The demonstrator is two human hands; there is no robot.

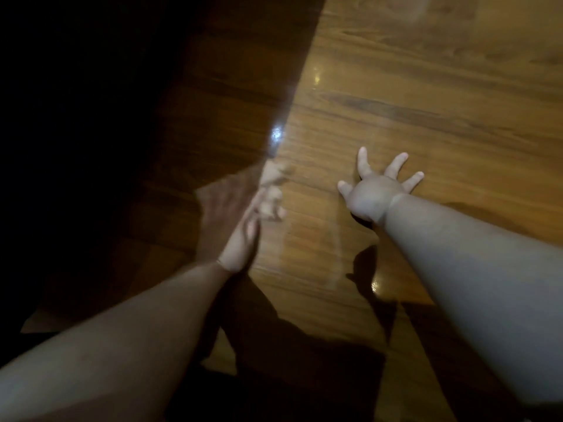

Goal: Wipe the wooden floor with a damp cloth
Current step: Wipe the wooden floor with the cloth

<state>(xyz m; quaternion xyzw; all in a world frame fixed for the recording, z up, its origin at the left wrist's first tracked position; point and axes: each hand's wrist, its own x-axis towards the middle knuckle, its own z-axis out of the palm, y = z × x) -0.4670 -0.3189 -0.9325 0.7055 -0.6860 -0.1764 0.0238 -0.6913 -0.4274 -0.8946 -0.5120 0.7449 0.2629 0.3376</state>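
Forearms (pixel 487 284) extend; right hand (pixel 370 197) splayed on wooden floor (pixel 426 86), blurred left hand's (pixel 253 220) grip unclear.

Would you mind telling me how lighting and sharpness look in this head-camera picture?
Head view: the left side lies in shadow; the left hand is motion-blurred at the shadow's edge; the right hand is sharper; glare spots dot the wooden floor.

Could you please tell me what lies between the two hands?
In the head view, only bare wooden floor separates left hand and right hand.
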